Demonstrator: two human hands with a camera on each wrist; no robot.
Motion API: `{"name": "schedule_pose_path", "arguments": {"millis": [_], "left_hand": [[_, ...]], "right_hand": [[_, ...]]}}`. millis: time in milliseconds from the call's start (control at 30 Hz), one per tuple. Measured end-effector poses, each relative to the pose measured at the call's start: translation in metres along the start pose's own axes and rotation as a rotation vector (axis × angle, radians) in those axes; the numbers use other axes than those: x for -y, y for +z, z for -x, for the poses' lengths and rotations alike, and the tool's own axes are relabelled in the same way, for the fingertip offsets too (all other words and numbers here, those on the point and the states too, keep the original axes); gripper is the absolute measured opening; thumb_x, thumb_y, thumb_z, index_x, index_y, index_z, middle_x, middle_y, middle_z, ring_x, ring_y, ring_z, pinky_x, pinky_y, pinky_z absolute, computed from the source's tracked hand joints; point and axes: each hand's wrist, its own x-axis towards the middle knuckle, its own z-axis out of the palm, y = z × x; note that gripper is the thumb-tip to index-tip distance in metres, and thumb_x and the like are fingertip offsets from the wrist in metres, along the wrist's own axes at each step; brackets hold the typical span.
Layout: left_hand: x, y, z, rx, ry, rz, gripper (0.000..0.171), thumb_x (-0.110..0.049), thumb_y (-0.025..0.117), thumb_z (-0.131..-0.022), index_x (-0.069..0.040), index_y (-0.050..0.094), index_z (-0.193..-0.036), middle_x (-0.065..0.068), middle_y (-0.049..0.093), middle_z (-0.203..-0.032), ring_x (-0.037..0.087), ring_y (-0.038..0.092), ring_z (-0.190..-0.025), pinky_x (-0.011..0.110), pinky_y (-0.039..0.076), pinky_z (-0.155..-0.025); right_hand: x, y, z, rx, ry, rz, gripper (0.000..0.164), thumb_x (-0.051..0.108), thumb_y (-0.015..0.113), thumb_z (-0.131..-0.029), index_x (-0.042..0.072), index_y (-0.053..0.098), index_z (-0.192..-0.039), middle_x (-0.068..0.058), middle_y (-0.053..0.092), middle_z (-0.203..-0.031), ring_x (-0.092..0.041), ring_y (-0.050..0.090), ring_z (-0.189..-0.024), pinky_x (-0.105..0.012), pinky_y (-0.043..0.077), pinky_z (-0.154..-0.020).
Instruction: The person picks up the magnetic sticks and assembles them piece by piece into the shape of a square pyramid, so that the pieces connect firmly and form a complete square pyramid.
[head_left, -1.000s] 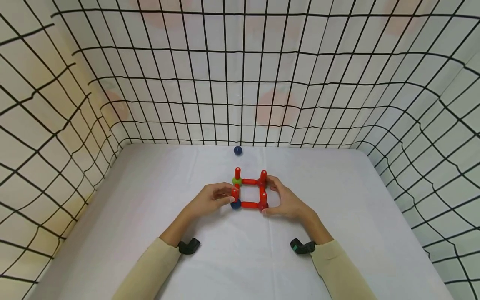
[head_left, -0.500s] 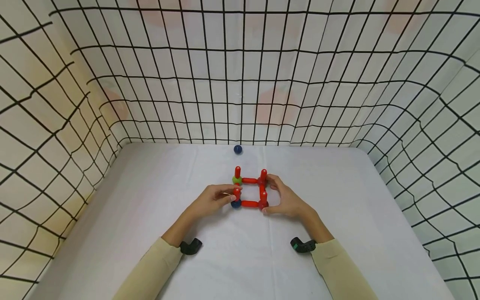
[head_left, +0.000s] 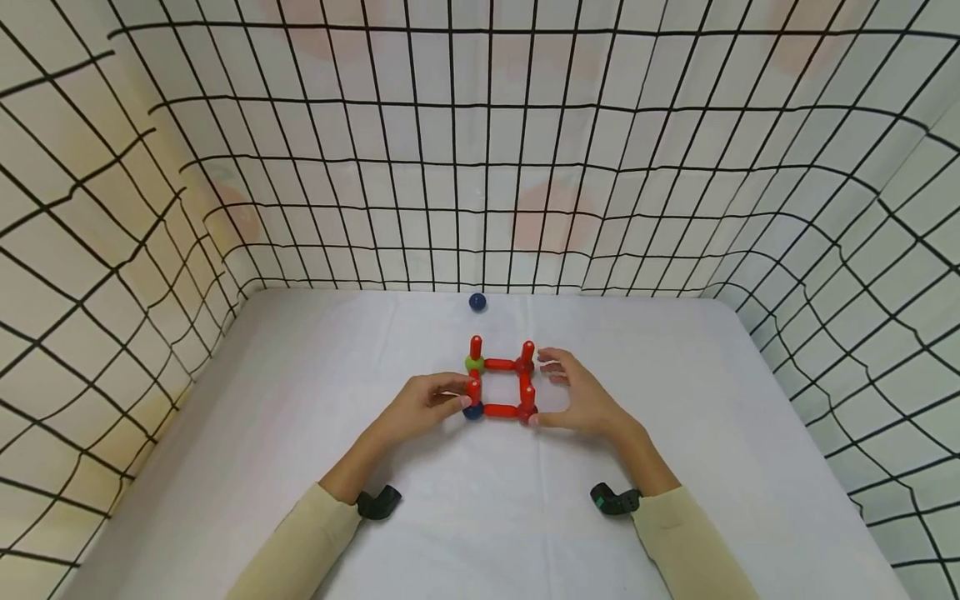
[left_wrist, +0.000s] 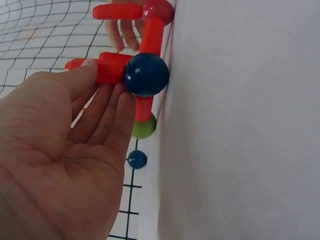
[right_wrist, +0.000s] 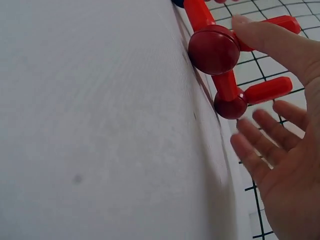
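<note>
On the white tabletop lies a square of red rods (head_left: pixel 500 411) joined by balls, with an upright red rod at each corner. Its near left corner is a blue ball (left_wrist: pixel 146 75), its far left a green ball (head_left: pixel 474 364). Red balls (right_wrist: pixel 214 50) form both right corners. My left hand (head_left: pixel 422 407) pinches the upright red rod (left_wrist: pixel 111 69) above the blue ball between thumb and fingers. My right hand (head_left: pixel 588 402) is spread beside the right side; its thumb is at the near red ball, and its fingers are apart from the far one.
A loose dark blue ball (head_left: pixel 477 302) sits near the table's back edge, behind the square. Black grid netting (head_left: pixel 487 158) over pale cloth encloses the back and sides. Dark wrist devices (head_left: pixel 379 502) are on both forearms.
My right hand's fingers have moved away from the far red ball and straightened. The upright rod in my left hand has shifted slightly right, to stand over the blue ball.
</note>
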Motion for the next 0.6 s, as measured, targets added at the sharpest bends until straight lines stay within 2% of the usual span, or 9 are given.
{"name": "schedule_pose_path", "arguments": {"millis": [133, 233, 433, 600], "left_hand": [[-0.004, 0.003, 0.001, -0.026, 0.000, -0.009, 0.037, -0.019, 0.072, -0.098, -0.010, 0.067, -0.134, 0.002, 0.073, -0.125, 0.021, 0.069, -0.117, 0.032, 0.057, -0.100], [-0.007, 0.004, 0.001, -0.047, 0.000, -0.024, 0.036, -0.020, 0.072, -0.098, -0.011, 0.068, -0.133, 0.001, 0.073, -0.123, 0.020, 0.070, -0.116, 0.033, 0.058, -0.099], [-0.007, 0.008, 0.000, -0.069, 0.003, -0.054, 0.035, -0.019, 0.071, -0.098, -0.010, 0.069, -0.132, 0.001, 0.074, -0.123, 0.018, 0.070, -0.114, 0.032, 0.058, -0.097], [-0.009, 0.011, -0.004, -0.098, 0.027, -0.097, 0.035, -0.020, 0.072, -0.098, -0.009, 0.070, -0.132, 0.002, 0.074, -0.122, 0.017, 0.071, -0.111, 0.031, 0.059, -0.096]], "right_hand": [[0.003, -0.001, 0.003, 0.001, -0.087, -0.018, 0.049, 0.024, 0.085, -0.085, 0.014, 0.063, -0.127, -0.003, 0.069, -0.111, -0.021, 0.065, -0.102, -0.041, 0.058, -0.095], [0.004, 0.000, 0.003, 0.033, -0.137, -0.051, 0.026, 0.018, 0.079, -0.092, 0.016, 0.069, -0.116, 0.001, 0.071, -0.100, -0.018, 0.065, -0.093, -0.033, 0.058, -0.088], [0.006, 0.004, 0.004, 0.022, -0.175, -0.050, 0.023, 0.011, 0.075, -0.093, 0.014, 0.071, -0.116, 0.003, 0.070, -0.099, -0.014, 0.065, -0.091, -0.029, 0.057, -0.088], [0.008, 0.008, 0.002, -0.010, -0.168, -0.021, 0.023, 0.015, 0.075, -0.094, 0.011, 0.071, -0.116, 0.002, 0.071, -0.100, -0.014, 0.062, -0.089, -0.027, 0.057, -0.082]]}}
